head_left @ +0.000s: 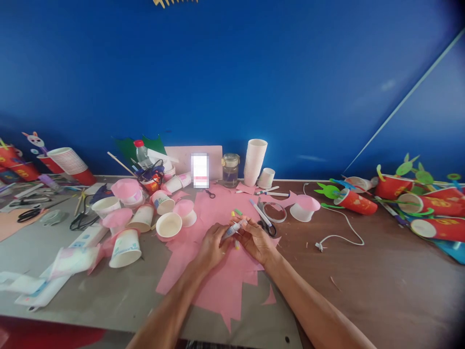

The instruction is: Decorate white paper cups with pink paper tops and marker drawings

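Both my hands meet over a sheet of pink paper (218,276) at the table's middle. My left hand (212,247) and my right hand (256,240) together grip a small white and blue glue pen (234,228), held slanted between the fingers. A yellow marker (235,242) and a green-tipped marker (238,212) lie on the pink paper right by my hands. Black-handled scissors (267,224) rest just right of my right hand.
Several paper cups (125,248), some capped with pink paper, crowd the left. A white cup stack (255,161), a glass jar (230,169) and a phone (200,169) stand at the back. Red cups with green cutouts (354,201) lie right. A white cable (341,232) trails nearby.
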The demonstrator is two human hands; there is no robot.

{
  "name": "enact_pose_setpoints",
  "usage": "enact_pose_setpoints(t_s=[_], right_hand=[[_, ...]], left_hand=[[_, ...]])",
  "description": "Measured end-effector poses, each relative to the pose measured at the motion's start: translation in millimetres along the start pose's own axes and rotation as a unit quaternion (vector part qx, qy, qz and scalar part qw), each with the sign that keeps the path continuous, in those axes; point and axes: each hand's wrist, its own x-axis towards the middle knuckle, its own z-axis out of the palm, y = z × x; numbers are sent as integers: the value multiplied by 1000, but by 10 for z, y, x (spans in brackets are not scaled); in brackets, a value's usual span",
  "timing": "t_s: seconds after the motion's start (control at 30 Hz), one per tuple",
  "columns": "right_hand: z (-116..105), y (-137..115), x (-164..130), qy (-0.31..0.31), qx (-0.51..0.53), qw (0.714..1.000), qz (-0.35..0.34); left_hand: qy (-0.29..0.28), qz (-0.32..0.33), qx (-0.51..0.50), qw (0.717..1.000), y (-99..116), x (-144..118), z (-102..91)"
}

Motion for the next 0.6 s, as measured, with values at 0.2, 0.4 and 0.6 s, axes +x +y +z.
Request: enact_pose_setpoints(t_s=[0.2, 0.4, 0.6], right_hand=[[-6, 11, 2, 9, -6, 1000, -4], [51, 19, -25, 29, -27, 999, -21], [108, 47, -33, 57, -46, 996, -53]], left_hand=[[0, 10, 9, 1000, 5, -6, -4], [-11, 6, 10, 1000, 7, -5, -19], [-14, 10, 21, 1000, -12, -13, 2]])
